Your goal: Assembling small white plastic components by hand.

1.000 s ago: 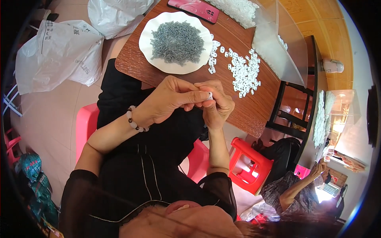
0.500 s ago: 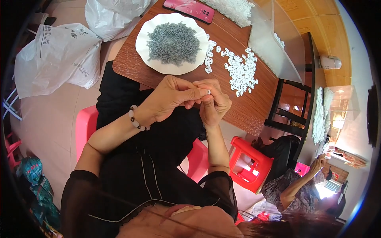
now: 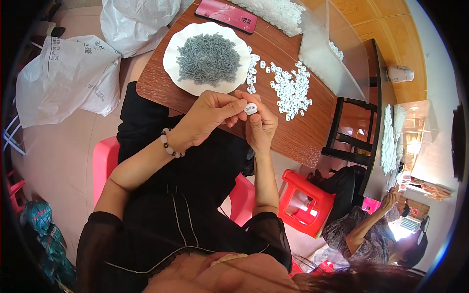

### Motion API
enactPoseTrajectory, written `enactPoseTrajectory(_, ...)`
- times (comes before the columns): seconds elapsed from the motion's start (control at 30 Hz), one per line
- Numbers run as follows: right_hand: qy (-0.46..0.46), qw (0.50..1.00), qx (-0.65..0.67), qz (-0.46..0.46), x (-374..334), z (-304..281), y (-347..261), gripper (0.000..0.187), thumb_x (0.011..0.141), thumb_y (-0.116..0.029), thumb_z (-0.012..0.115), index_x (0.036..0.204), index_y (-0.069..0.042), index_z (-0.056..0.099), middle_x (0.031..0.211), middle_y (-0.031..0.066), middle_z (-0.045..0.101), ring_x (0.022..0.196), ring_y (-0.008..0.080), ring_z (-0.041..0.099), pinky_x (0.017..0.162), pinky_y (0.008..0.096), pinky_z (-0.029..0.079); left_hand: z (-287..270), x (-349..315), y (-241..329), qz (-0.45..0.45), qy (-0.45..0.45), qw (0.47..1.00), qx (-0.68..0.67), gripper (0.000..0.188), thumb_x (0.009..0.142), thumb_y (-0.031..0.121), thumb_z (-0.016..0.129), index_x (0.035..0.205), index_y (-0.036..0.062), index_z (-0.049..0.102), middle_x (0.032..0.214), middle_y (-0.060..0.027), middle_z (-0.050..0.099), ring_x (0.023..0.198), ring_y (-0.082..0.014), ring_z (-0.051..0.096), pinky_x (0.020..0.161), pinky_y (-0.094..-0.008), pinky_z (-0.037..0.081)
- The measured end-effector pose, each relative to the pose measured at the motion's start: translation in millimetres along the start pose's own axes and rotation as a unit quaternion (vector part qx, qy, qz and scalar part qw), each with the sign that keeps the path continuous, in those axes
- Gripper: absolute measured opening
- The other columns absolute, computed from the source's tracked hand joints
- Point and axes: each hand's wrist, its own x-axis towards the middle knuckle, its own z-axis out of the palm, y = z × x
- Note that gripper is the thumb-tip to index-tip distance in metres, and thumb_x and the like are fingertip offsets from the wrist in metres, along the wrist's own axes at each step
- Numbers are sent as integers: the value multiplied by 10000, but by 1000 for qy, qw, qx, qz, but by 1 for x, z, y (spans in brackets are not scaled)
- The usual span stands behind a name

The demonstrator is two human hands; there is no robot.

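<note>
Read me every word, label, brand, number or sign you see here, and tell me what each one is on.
I don't copy print out, but here is where it stands.
White sack, left side: dark characters near its top, fainter print lower right.
Teal bundle, lower left: any marks are too blurred to read.
Small white piece being held: dark marks, too small to tell if they are print.

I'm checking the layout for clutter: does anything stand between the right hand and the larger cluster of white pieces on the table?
Nothing visible does. Between the right hand and the larger cluster, only brown tabletop shows. The white plate lies off to the left, outside that line.
</note>
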Motion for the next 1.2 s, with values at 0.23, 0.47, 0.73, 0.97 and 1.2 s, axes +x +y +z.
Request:
enactPoseTrajectory(0.23,16,999,35,32,0,-3,-4,519,901,-390,569,1164,57,585,1133,150,608,973,165,537,823,281,453,4,7,-1,-23,-17,998,-56,220,911,235,602,855,34,671,754,-5,613,620,-43,494,580,-182,412)
enactPoseTrajectory(0.47,46,993,95,49,-2,-14,1,515,899,-326,592,1225,66,518,1207,232,560,1015,234,578,846,344,490,10,22,-10,7,-30,999,-38,244,913,245,600,824,27,660,721,10,582,605,-43,472,568,-171,395)
enactPoseTrajectory(0.73,67,987,129,73,-1,-21,-6,427,921,-226,577,1228,66,520,1226,224,549,1139,262,528,982,369,406,19,30,-16,67,-20,998,-2,299,929,258,575,768,11,624,648,24,515,581,-40,441,528,-166,341)
enactPoseTrajectory(0.97,64,992,71,78,0,-23,-3,386,901,-191,608,1193,56,554,1198,204,573,1078,230,560,940,341,437,15,33,-23,76,2,997,-19,320,924,249,578,734,-2,634,606,30,513,557,-26,423,511,-173,322)
enactPoseTrajectory(1.2,73,989,65,110,3,-22,-4,354,892,-198,623,1135,57,595,1135,183,615,998,196,584,912,319,444,6,37,-31,62,-21,998,-26,291,952,242,533,803,12,630,674,21,529,598,-33,445,535,-162,344)
